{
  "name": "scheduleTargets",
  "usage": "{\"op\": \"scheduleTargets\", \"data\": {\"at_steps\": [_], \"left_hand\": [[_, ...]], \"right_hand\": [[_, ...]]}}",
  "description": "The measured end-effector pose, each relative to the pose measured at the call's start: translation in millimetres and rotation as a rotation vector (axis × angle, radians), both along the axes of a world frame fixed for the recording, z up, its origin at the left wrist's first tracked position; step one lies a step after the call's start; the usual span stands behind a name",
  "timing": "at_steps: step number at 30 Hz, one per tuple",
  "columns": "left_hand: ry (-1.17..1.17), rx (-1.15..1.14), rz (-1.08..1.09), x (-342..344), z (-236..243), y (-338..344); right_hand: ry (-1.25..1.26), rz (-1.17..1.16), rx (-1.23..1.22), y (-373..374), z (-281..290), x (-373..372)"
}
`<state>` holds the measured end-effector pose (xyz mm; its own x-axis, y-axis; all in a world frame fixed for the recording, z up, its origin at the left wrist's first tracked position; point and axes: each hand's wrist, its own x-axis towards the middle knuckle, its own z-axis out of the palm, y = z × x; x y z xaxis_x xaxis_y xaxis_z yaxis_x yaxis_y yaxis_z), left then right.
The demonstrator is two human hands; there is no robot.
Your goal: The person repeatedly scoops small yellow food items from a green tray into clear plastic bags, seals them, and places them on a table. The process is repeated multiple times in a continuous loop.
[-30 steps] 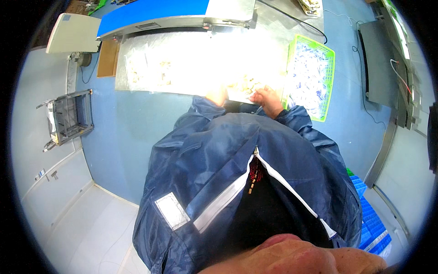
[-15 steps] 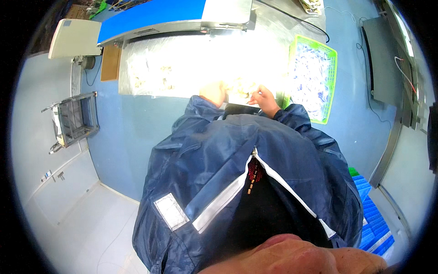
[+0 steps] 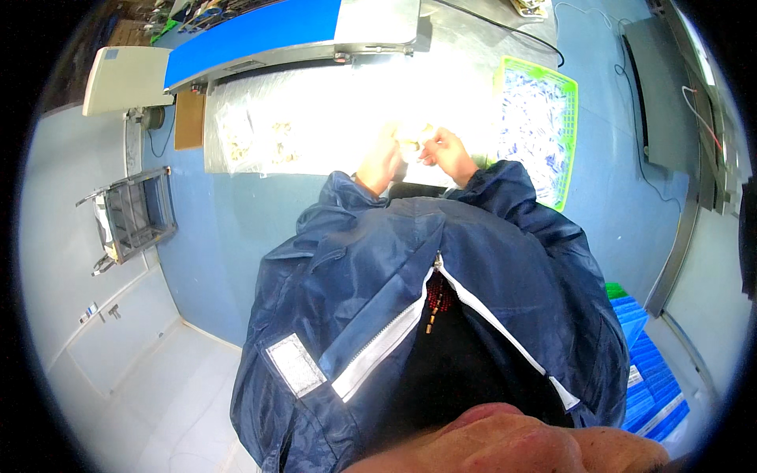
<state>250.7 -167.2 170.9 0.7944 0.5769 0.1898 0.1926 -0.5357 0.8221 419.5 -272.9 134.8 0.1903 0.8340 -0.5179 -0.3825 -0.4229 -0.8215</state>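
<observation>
Over the near edge of a brightly lit metal table (image 3: pixel 331 162), my two hands are close together. My left hand (image 3: pixel 378 162) is closed at the left of some small pale yellowish pieces (image 3: pixel 413 144). Curled fingers of my right hand (image 3: pixel 448 152) pinch at the right side of the same pieces. Glare washes out the fingertips, so the kind of thing held cannot be made out. To the right of my right hand stands a bright green basket (image 3: pixel 571 150) full of small white and blue strips or packets.
A long machine with a blue cover (image 3: pixel 252 39) spans the table's far side. Clear plastic (image 3: pixel 229 130) and small pale pieces (image 3: pixel 282 142) lie at the table's left. A cardboard box (image 3: pixel 189 118) and a metal-framed stool (image 3: pixel 138 213) stand further left. Blue stacked boxes (image 3: pixel 650 378) are at lower right.
My hands have lifted slightly and drawn closer around the pale pieces. The view has shifted a little; the basket and machine stay in place.
</observation>
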Motion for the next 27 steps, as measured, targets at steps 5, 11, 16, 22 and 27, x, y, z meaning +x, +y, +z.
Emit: {"op": "scheduleTargets", "data": {"at_steps": [5, 11, 16, 22, 27], "left_hand": [[-0.107, 0.171, -0.184, 18.7, 9.1, -13.9], [-0.121, 0.158, -0.339, 26.9, 26.0, -19.4], [0.002, -0.453, 0.338, -4.5, 57.8, 21.4], [0.050, -1.199, 0.087, -40.8, 50.5, 52.3], [-0.137, -1.411, 0.285, -36.3, 24.2, 40.9]], "right_hand": [[-0.123, -0.142, 0.041, 13.9, 7.1, -8.6], [-0.003, -0.211, 0.096, -0.9, 10.0, 3.8], [-0.026, -0.101, 0.124, -51.3, 58.1, 34.6], [-0.071, 0.250, 0.230, -93.1, 92.2, 74.7], [-1.343, -0.066, -0.376, -126.4, 30.4, 147.3]]}}
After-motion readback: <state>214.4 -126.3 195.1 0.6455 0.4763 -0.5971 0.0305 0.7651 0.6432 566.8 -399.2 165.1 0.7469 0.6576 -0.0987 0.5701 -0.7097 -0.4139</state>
